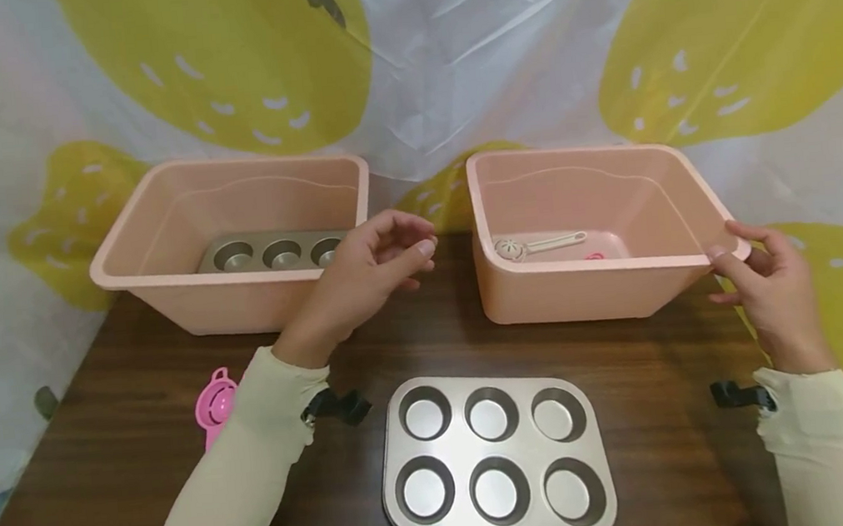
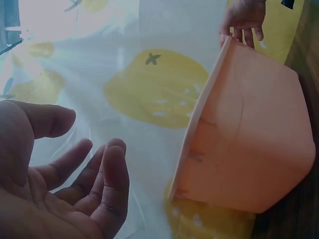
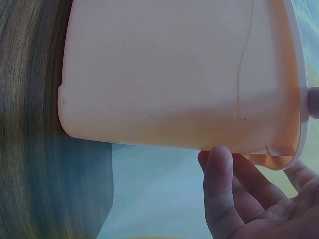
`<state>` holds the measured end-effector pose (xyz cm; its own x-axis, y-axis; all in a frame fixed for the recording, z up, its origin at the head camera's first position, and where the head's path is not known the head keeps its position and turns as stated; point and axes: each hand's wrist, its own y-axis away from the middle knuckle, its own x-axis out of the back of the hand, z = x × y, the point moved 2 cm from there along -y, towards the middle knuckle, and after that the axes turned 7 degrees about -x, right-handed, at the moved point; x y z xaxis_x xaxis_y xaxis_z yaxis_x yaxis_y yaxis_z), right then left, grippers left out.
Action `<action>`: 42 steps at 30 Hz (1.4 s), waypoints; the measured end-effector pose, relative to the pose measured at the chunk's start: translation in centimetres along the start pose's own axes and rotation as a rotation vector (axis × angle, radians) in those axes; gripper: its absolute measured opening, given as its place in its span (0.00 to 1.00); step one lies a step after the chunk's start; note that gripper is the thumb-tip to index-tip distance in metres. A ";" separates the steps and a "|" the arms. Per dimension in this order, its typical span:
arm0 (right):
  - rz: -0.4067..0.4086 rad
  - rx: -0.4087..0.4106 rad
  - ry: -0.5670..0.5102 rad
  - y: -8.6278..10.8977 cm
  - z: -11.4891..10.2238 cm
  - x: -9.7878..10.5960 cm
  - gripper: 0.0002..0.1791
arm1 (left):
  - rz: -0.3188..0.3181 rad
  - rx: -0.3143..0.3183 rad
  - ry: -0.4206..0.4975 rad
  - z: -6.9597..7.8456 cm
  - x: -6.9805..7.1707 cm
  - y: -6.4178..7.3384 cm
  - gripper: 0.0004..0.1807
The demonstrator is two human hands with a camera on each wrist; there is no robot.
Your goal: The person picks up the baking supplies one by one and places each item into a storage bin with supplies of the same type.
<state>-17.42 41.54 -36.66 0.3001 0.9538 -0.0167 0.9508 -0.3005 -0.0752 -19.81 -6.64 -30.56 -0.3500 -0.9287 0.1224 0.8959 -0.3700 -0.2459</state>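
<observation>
My right hand (image 1: 778, 294) grips the front right corner of the rim of the right-hand pink plastic bin (image 1: 567, 296); the right wrist view shows fingers at that rim corner and below it. Inside this bin lie a beige long-handled utensil with a round slotted head (image 1: 510, 248) and a small pink thing (image 1: 596, 256), mostly hidden by the front wall. Holding nothing, my left hand (image 1: 363, 281) hovers between the two bins, fingers loosely curved and thumb apart in the left wrist view. It overlaps the right edge of the left-hand pink bin (image 1: 244, 299) in the head view.
A dark muffin tin (image 1: 258, 254) lies inside the left bin. On the brown wooden table (image 1: 667, 408), a silver muffin tin (image 1: 458, 452) sits at the front. A pink egg separator (image 1: 217, 404) is partly covered by my left sleeve. Behind hangs a lemon-patterned cloth (image 1: 509, 55).
</observation>
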 end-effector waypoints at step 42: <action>0.002 -0.027 -0.063 1.3 0.6 0.0 0.26 | 0.352 0.017 -0.047 -5.8 11.8 15.0 0.12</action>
<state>-16.25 41.12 -37.39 0.2969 0.9516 -0.0795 0.9523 -0.3012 -0.0485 -12.11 -23.30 -38.43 -0.0060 -0.9970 0.0769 0.9638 -0.0263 -0.2652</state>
